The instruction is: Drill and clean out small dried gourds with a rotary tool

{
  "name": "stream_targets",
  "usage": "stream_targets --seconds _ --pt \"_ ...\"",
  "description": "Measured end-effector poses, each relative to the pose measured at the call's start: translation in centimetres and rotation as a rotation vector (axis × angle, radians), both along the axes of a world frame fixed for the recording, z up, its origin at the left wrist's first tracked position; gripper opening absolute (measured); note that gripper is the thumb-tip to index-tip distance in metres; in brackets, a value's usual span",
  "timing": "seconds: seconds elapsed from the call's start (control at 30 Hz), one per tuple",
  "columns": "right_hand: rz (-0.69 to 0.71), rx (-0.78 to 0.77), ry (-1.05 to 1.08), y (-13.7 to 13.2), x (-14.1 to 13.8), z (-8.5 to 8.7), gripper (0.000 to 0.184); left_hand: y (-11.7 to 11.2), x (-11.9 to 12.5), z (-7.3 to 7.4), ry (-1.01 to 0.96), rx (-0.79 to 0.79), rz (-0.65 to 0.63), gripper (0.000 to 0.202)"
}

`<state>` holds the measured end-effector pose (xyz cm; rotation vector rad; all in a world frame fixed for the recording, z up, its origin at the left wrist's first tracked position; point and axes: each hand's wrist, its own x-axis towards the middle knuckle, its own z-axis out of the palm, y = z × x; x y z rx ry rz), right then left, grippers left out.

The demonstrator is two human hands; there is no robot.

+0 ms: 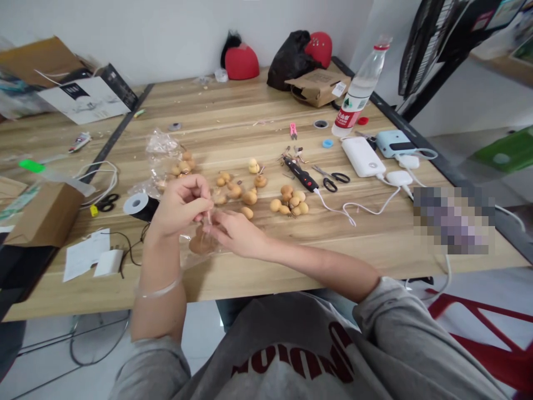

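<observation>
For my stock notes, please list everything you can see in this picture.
wooden table: one, light brown, under everything
small gourds: about twenty, tan, table middle
plastic bag: one, clear, left of gourds
water bottle: one, clear, red label, far right
power bank: one, white, right side
scissors: two, black handles, either side
electric pen tool: one, black, beside right scissors
spool: one, black, near left hand
left hand and right hand: two, bare, pinching something small at front

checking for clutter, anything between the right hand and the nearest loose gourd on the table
Nothing visible stands in the way. Only a narrow strip of the wooden tabletop separates the right hand from the small dried gourd just beyond its knuckles.
</observation>
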<state>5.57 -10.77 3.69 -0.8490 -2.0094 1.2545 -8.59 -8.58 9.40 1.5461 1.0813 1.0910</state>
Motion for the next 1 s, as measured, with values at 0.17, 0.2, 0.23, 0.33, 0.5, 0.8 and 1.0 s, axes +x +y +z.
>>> stream_targets --seconds 0.17,0.2,0.23,0.33,0.5,0.8,1.0 --pt "0.159 0.038 0.044 0.2 -0.3 0.9 0.019 0.1 0.6 -0.2 -0.211 0.183 0.057 0.018" --pt "0.136 0.067 0.101 0.1 0.0 1.3 0.022 0.1 0.7 0.1 -0.277 0.275 0.138 0.018" --pt "0.088 0.098 0.166 0.1 0.6 1.8 0.023 0.1 0.8 0.5 -0.345 0.364 0.248 0.018" --pt "-0.135 0.155 0.384 1.1 4.5 3.4 0.022 0.0 0.2 1.6 -0.442 0.434 0.538 0.016" --pt "-0.459 0.162 0.178 5.5 13.9 3.1 0.014 -0.3 -0.6 2.2 -0.387 0.394 0.513 0.013" --pt "-0.112 0.338 -0.461 7.7 16.8 -0.9 0.046 -1.0 2.6 -0.8 -0.120 0.330 0.288 0.017" --pt "0.053 0.217 -0.698 10.8 15.8 -0.3 0.051 -1.7 3.0 -2.5 0.206 0.445 0.345 0.015"
